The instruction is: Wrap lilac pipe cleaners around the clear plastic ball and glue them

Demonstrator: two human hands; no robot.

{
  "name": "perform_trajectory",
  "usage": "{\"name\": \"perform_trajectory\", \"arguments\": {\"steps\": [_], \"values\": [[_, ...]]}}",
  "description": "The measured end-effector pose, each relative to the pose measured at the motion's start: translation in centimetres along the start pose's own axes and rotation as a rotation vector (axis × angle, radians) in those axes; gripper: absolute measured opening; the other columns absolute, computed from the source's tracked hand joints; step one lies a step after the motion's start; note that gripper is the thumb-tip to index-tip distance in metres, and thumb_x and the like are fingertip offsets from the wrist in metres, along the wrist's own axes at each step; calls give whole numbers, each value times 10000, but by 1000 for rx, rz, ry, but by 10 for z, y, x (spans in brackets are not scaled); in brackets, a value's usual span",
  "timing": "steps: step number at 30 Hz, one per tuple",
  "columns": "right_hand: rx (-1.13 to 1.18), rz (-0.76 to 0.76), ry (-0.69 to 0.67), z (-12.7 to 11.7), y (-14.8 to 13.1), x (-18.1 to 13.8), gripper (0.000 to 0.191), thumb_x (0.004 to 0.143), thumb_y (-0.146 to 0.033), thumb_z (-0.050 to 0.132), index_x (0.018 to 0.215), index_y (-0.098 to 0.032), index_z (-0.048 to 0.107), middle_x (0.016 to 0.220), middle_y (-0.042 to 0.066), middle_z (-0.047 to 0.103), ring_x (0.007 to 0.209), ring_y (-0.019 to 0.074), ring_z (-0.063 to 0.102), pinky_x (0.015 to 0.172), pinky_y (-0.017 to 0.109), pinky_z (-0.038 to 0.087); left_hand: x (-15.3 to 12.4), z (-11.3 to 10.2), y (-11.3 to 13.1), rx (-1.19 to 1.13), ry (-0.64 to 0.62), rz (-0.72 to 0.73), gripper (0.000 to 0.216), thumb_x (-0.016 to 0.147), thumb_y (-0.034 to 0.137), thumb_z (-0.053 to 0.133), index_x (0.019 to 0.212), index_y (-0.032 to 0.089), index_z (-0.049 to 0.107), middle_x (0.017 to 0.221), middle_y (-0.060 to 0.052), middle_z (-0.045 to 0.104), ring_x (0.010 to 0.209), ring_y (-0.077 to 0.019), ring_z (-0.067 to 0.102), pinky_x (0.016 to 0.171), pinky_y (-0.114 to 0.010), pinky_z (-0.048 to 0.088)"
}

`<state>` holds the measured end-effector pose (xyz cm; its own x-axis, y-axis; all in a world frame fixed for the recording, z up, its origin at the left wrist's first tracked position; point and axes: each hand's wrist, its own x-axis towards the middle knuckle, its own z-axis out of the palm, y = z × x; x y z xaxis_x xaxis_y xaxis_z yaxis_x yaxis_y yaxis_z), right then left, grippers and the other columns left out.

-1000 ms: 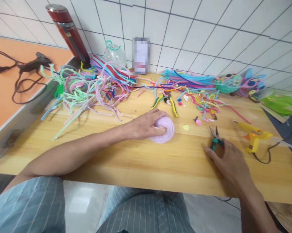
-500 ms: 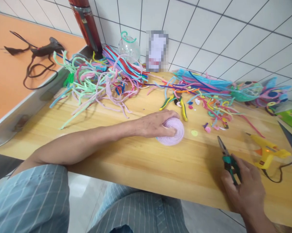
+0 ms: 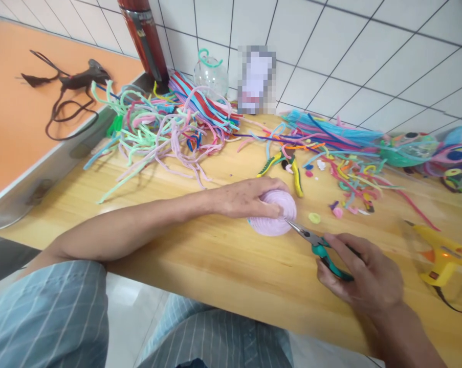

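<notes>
A round lilac coil, apparently wound from pipe cleaner [image 3: 273,225], rests on the wooden table. My left hand [image 3: 249,198] grips it from the left, thumb on its top near the middle and fingers over the far side. In my right hand [image 3: 363,271] are needle-nose pliers [image 3: 318,245] with green and black handles. Their narrow tip reaches the coil's upper face close to my left thumb; whether the jaws pinch anything is too small to tell. Just right of the coil lies a small yellow-green disc [image 3: 314,218].
Behind the coil lie yellow-handled pliers [image 3: 298,179] and scattered scraps [image 3: 355,186]. Tangled pipe cleaners [image 3: 169,135] and bundles [image 3: 330,130] line the back. A yellow glue gun [image 3: 443,255] with a cord lies at right. A red flask [image 3: 144,41] and a phone [image 3: 257,79] stand behind.
My right hand has carried the needle-nose pliers left and up, from the bare table to the lilac coil. My left hand keeps its hold on the coil. The view has shifted slightly.
</notes>
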<state>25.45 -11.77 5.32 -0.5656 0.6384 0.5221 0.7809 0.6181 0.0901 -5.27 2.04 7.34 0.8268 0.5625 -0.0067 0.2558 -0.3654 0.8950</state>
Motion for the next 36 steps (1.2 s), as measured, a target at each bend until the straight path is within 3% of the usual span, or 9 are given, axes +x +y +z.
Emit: {"name": "perform_trajectory", "arguments": {"steps": [18, 26, 36], "values": [[12, 11, -2, 7, -4, -1, 561, 896, -281, 724, 1443, -302, 601, 1032, 110, 804, 781, 259, 801, 616, 362, 651, 0, 1, 1, -8, 7, 11, 392, 915, 376, 636, 1268, 207, 628, 1262, -82, 696, 1172, -258, 659, 1022, -389, 523], [116, 104, -24, 14, -1, -12, 551, 853, -286, 754, 1393, -355, 664, 1139, 89, 806, 861, 276, 812, 674, 379, 669, 0, 0, 3, 14, -3, 24, 365, 938, 394, 609, 1256, 215, 628, 1272, -82, 686, 1194, -264, 647, 1071, -406, 503], [152, 132, -5, 14, -14, -4, 638, 909, -257, 706, 1529, -325, 569, 1110, 130, 778, 862, 265, 796, 627, 351, 653, -2, 2, 1, 78, -9, 39, 406, 992, 423, 555, 1329, 200, 595, 1339, -112, 650, 1291, -275, 605, 1151, -413, 458]]}}
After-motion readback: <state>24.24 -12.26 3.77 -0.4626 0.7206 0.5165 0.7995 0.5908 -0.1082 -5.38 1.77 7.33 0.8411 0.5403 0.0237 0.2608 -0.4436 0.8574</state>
